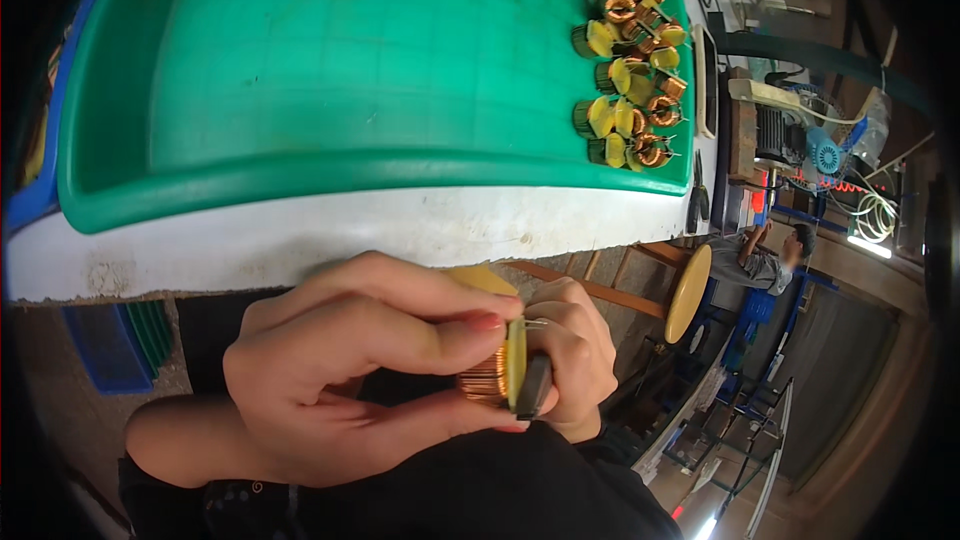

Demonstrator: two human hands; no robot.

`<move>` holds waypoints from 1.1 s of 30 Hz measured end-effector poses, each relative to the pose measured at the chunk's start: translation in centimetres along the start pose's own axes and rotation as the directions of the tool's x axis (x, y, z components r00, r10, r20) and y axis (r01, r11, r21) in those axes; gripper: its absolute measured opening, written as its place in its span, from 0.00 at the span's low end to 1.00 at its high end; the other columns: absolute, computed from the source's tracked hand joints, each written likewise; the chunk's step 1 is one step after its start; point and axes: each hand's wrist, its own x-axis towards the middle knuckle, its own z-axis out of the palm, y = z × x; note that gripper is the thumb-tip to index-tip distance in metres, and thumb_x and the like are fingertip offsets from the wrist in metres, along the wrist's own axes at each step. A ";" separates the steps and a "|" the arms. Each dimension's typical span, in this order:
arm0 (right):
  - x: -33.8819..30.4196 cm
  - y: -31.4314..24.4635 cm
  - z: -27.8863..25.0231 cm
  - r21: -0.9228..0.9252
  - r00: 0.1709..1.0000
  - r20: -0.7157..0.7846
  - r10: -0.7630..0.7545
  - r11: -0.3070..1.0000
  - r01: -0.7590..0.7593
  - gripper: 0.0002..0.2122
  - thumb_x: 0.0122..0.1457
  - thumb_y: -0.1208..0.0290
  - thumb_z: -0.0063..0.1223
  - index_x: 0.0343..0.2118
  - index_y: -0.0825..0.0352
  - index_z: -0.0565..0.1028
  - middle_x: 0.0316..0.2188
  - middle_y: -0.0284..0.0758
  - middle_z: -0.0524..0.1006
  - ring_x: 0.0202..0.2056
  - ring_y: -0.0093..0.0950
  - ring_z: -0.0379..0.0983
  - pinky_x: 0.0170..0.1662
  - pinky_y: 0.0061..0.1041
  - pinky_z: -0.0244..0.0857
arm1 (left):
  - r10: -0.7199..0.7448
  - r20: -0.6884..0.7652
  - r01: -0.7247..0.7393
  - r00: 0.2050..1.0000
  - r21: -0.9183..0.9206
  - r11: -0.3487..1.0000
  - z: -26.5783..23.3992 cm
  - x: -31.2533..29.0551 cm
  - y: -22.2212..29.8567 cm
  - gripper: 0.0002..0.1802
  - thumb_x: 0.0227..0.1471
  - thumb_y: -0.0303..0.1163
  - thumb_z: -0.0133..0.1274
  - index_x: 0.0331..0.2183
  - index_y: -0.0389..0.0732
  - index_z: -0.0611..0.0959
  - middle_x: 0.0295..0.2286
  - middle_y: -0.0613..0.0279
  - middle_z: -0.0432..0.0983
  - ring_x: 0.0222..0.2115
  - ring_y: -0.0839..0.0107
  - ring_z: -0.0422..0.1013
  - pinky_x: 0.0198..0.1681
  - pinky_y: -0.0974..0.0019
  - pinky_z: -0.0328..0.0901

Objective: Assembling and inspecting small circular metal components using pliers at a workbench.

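A copper-wound toroidal coil (485,380) with a yellow disc (516,360) on its side sits in my left hand (350,360), pinched between thumb and fingers. Thin metal leads (535,323) stick out from the disc toward my right hand (575,355). The right fingers are curled round a small dark flat-ended piece (534,387), which lies against the disc's lower edge; its full shape is hidden in the hand. Both hands are close together below the table's near edge.
A large green tray (380,172) lies on the white table (400,225). Several similar coils (620,70) crowd its right end. A wooden stool (690,290) stands to the right, a blue crate (105,350) lower left. Farther right, a person (755,260) sits near machinery.
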 end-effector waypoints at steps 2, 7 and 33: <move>0.5 0.2 -0.3 0.006 0.999 0.030 -0.022 1.000 0.022 0.24 0.57 0.47 0.41 0.22 0.68 0.69 0.22 0.36 0.70 0.21 0.31 0.63 0.26 0.28 0.62 | -0.040 0.004 0.040 0.999 -0.034 0.999 0.0 -0.1 0.2 0.24 0.34 0.17 0.64 0.36 0.35 0.71 0.40 0.48 0.69 0.33 0.58 0.75 0.35 0.66 0.74; 2.4 1.2 -2.0 0.343 0.986 -0.163 0.044 0.939 0.014 0.25 0.58 0.47 0.40 0.21 0.69 0.70 0.24 0.36 0.71 0.23 0.30 0.64 0.27 0.26 0.61 | -0.074 -0.005 0.072 0.997 -0.152 0.986 0.1 -0.1 0.4 0.27 0.35 0.13 0.62 0.39 0.36 0.69 0.42 0.48 0.66 0.35 0.56 0.74 0.37 0.64 0.74; 15.0 4.6 0.1 -0.726 0.909 0.029 0.416 0.634 -0.267 0.17 0.49 0.62 0.57 0.34 0.71 0.70 0.27 0.44 0.74 0.26 0.41 0.72 0.30 0.36 0.66 | -0.573 0.414 0.703 0.707 -0.502 0.505 -0.9 0.9 3.2 0.26 0.47 0.15 0.52 0.47 0.37 0.63 0.33 0.58 0.66 0.28 0.70 0.70 0.30 0.73 0.71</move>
